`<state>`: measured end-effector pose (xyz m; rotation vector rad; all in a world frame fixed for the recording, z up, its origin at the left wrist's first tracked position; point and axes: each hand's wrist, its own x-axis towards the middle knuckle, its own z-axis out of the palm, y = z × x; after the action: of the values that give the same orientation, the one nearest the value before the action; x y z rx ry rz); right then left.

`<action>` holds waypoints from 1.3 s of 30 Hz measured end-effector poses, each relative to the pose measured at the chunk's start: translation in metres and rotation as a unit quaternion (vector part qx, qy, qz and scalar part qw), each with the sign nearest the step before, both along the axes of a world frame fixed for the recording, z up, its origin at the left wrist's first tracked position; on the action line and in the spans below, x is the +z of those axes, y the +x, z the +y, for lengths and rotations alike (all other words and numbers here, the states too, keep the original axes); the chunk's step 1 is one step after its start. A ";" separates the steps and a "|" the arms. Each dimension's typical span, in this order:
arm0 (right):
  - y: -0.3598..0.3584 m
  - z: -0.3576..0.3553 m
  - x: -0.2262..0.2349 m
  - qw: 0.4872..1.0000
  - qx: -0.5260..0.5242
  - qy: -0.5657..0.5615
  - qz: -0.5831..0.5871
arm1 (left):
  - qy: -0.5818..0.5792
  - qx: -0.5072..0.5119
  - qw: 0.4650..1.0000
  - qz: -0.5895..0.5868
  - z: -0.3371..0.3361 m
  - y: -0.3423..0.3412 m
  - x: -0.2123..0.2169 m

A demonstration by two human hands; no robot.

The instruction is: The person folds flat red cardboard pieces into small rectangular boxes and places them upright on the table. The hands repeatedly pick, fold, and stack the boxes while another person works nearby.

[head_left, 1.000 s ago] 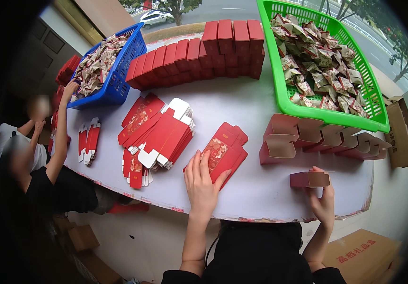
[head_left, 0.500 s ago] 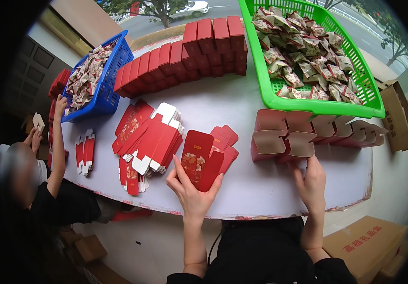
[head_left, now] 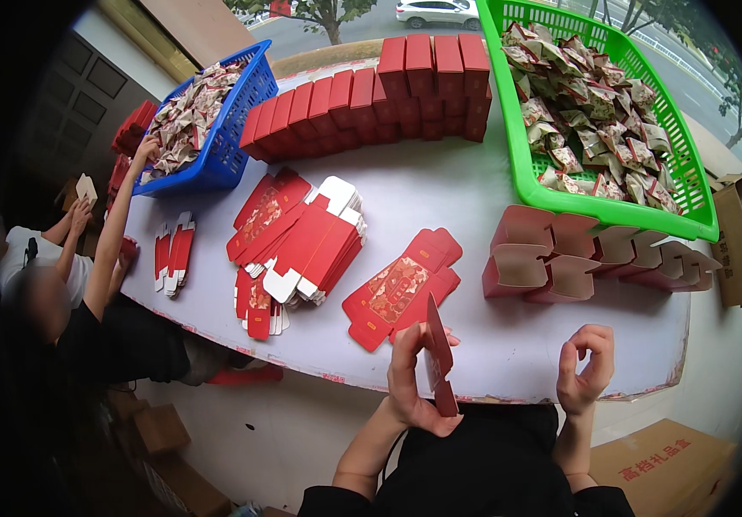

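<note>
Holding was done by left hand (head_left: 409, 379): thin red carton (head_left: 441, 362), seen nearly edge-on, was gripped between fingers and thumb over near side of bench (head_left: 509, 353). Right hand (head_left: 584, 370) was raised well apart, grip narrow, fingers loosely curled. Printed red carton blanks (head_left: 403, 284) were laid flat just beyond left hand. Open-topped cartons (head_left: 560, 263) were grouped beyond right hand, beside green basket (head_left: 521, 177) filled with wrapped packets (head_left: 599, 129).

The left hand (head_left: 405, 386) holds a flat red carton (head_left: 441, 366); the right hand (head_left: 583, 379) curls loosely.
</note>
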<state>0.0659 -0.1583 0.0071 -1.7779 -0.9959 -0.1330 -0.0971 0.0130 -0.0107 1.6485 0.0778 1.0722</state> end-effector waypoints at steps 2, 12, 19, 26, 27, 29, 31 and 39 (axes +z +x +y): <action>-0.010 0.009 0.012 0.996 0.085 0.039 0.003 | -0.050 -0.108 0.992 0.032 -0.004 0.000 0.002; -0.031 0.026 0.010 0.973 0.220 0.069 0.016 | -0.038 -0.293 0.945 0.143 -0.014 0.009 0.016; -0.030 0.025 0.027 0.980 0.196 0.005 0.019 | -0.286 -0.406 0.857 0.133 -0.024 0.009 0.007; -0.030 0.023 0.026 0.983 0.178 -0.040 0.019 | -0.410 -0.398 0.803 0.168 -0.023 0.006 0.015; -0.030 0.023 0.024 0.983 0.174 -0.042 0.034 | -0.413 -0.396 0.801 0.176 -0.023 0.007 0.015; -0.031 0.022 0.024 0.984 0.165 -0.055 0.032 | -0.423 -0.399 0.793 0.181 -0.022 0.007 0.015; -0.031 0.021 0.027 0.985 0.156 -0.079 -0.001 | -0.437 -0.399 0.785 0.184 -0.022 0.008 0.016; -0.025 0.020 0.022 0.978 0.193 -0.033 0.069 | -0.431 -0.388 0.804 0.134 -0.028 0.016 0.008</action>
<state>0.0407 -0.1380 0.0290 -1.5945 -1.2332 0.2669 -0.0813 -0.0153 -0.0025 0.8141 0.0533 0.0863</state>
